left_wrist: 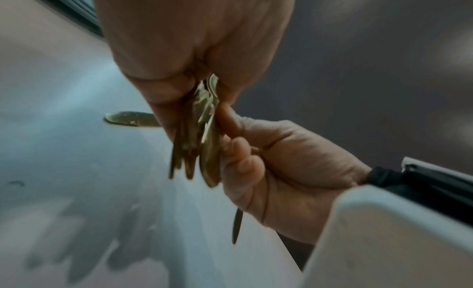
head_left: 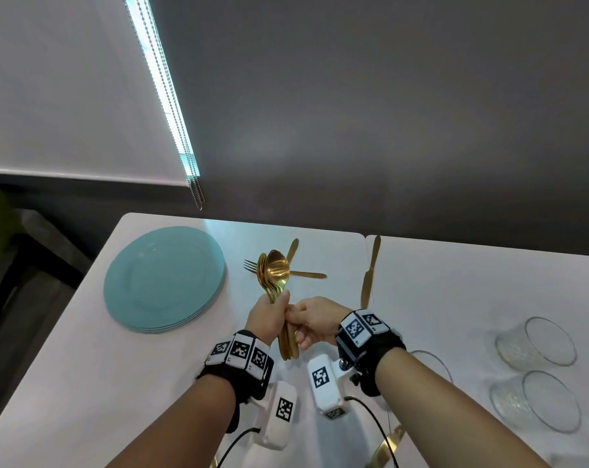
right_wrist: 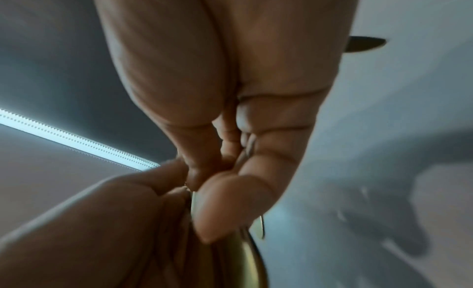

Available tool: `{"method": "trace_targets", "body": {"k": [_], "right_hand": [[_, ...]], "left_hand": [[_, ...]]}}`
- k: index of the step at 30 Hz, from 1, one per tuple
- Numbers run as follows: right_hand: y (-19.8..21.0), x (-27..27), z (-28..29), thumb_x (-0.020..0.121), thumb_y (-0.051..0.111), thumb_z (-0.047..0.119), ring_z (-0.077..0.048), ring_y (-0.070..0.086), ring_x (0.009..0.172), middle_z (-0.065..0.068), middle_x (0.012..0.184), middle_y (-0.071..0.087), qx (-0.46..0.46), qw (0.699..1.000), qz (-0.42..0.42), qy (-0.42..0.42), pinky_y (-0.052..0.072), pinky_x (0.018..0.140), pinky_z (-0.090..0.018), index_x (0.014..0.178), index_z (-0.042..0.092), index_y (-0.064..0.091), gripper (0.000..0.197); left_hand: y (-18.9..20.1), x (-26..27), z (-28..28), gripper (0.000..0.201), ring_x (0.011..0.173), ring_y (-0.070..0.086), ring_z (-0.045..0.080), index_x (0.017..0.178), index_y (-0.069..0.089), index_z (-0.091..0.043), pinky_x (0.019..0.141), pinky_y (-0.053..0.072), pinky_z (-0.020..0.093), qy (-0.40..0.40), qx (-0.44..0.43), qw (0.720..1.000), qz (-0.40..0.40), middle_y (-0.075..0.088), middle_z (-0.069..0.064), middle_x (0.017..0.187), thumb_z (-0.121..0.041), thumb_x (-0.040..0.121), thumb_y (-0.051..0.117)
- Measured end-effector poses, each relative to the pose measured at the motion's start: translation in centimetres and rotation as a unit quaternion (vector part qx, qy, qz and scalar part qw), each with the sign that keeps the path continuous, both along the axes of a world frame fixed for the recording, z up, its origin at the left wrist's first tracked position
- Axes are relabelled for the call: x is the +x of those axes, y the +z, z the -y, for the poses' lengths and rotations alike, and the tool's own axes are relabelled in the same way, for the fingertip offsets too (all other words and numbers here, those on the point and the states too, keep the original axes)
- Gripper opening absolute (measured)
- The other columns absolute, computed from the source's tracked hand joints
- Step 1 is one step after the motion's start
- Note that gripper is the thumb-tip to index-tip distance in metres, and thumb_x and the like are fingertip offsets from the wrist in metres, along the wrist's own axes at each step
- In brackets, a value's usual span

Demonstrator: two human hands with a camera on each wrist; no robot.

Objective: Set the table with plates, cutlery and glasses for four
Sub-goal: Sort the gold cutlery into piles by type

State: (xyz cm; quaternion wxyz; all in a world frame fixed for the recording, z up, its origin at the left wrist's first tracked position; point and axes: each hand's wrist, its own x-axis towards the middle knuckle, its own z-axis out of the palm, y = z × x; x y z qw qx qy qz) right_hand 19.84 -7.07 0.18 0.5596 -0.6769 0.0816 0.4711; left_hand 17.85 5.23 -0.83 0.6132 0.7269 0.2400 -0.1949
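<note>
Left hand (head_left: 269, 317) grips gold spoons (head_left: 276, 275); right hand (head_left: 315, 320) pinches one handle, seemingly. Smooth, stiff, slippery; hold mid-handle.

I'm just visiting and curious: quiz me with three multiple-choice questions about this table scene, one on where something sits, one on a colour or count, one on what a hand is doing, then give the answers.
1. Where is the stack of plates relative to the hands?
A. To their left
B. To their right
C. Under them

2. What colour is the cutlery?
A. Silver
B. Black
C. Gold

3. What is the left hand doing?
A. Resting flat on the table
B. Gripping a bundle of spoons
C. Lifting a glass

Answers:
1. A: the teal plates lie at the table's left side, apart from both hands.
2. C: the spoons, the fork and the knife all shine gold.
3. B: its fingers curl round the spoon handles, bowls pointing up, while the right hand pinches at the same handles.
</note>
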Motion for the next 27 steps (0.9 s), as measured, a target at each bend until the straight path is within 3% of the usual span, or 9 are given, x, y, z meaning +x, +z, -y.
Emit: {"method": "trace_targets", "body": {"k": [3,6,8,10,13,15,22,25,27], "right_hand": [[-0.2,-0.3,-0.8,0.097,0.051,0.019,-0.009,0.054,0.044,-0.005,0.064,0.056,-0.029,0.999,0.013,0.033,0.052,0.046,-0.020,0.076,0.010,0.051,0.023],[0.1,0.4,-1.2,0.094,0.057,0.027,-0.013,0.058,0.061,-0.003,0.081,0.063,-0.113,0.988,0.072,0.074,0.052,0.056,-0.023,0.079,0.014,0.055,0.019],[0.1,1.6,-1.2,0.090,0.059,0.033,-0.015,0.061,0.074,-0.004,0.093,0.065,-0.199,0.965,0.138,0.096,0.053,0.064,-0.027,0.087,0.016,0.059,0.018],[-0.2,3.1,-1.2,0.089,0.059,0.029,-0.017,0.061,0.085,-0.004,0.104,0.065,-0.279,0.935,0.207,0.075,0.052,0.073,-0.029,0.098,0.016,0.061,0.016],[-0.7,5.3,-1.3,0.091,0.053,0.014,-0.026,0.054,0.115,-0.009,0.129,0.055,-0.376,0.877,0.293,0.058,0.045,0.094,-0.033,0.124,0.012,0.056,0.033],[-1.0,6.2,-1.7,0.091,0.047,0.005,-0.029,0.048,0.124,-0.011,0.136,0.048,-0.393,0.860,0.317,0.073,0.042,0.098,-0.034,0.134,0.011,0.049,0.043],[-3.2,6.4,-3.1,0.092,0.041,0.003,-0.033,0.056,0.111,-0.015,0.125,0.050,-0.434,0.827,0.320,0.156,0.046,0.092,-0.035,0.125,0.008,0.055,0.036],[-3.8,5.5,-3.3,0.094,0.037,0.000,-0.029,0.050,0.087,-0.015,0.103,0.048,-0.451,0.816,0.338,0.126,0.043,0.076,-0.032,0.118,0.003,0.057,0.031],[-4.0,5.0,-3.3,0.095,0.037,0.000,-0.029,0.051,0.086,-0.015,0.098,0.047,-0.462,0.814,0.334,0.113,0.037,0.070,-0.028,0.117,0.000,0.055,0.028]], "left_hand": [[-0.5,-0.3,-0.7,0.023,0.083,0.061,0.029,0.082,0.056,-0.013,0.091,0.051,0.049,-0.004,0.007,1.000,-0.008,0.065,0.013,0.088,-0.030,0.094,0.047],[-0.4,-0.6,-1.4,0.022,0.084,0.067,0.033,0.092,0.055,-0.008,0.083,0.056,0.047,0.009,-0.005,1.000,-0.016,0.066,0.015,0.090,-0.028,0.094,0.045],[-0.2,-0.7,-1.8,0.022,0.071,0.066,0.028,0.099,0.053,-0.005,0.067,0.056,0.039,0.036,-0.037,0.999,-0.017,0.063,0.012,0.084,-0.024,0.097,0.042],[-0.2,-0.8,-2.3,0.019,0.058,0.058,0.021,0.091,0.050,-0.006,0.056,0.051,0.032,0.066,-0.051,0.996,-0.017,0.056,0.009,0.076,-0.020,0.098,0.040],[-0.3,-0.8,-3.1,0.018,0.054,0.052,0.017,0.088,0.046,-0.007,0.050,0.048,0.028,0.073,-0.031,0.997,-0.019,0.052,0.007,0.072,-0.020,0.099,0.039],[-0.4,-0.7,-3.5,0.018,0.053,0.049,0.017,0.089,0.045,-0.006,0.049,0.046,0.027,0.065,-0.022,0.997,-0.016,0.050,0.006,0.071,-0.020,0.099,0.039],[-0.7,-1.0,-4.1,0.018,0.051,0.046,0.018,0.093,0.045,-0.004,0.050,0.044,0.027,0.048,-0.016,0.998,-0.023,0.048,0.006,0.069,-0.019,0.098,0.038],[-0.7,-1.2,-4.0,0.018,0.052,0.047,0.017,0.093,0.045,-0.005,0.051,0.045,0.027,0.045,-0.022,0.998,-0.031,0.049,0.006,0.069,-0.020,0.099,0.037],[-0.6,-1.3,-4.0,0.019,0.053,0.048,0.018,0.094,0.046,-0.005,0.052,0.046,0.027,0.046,-0.026,0.998,-0.031,0.050,0.006,0.071,-0.021,0.099,0.037]]}}
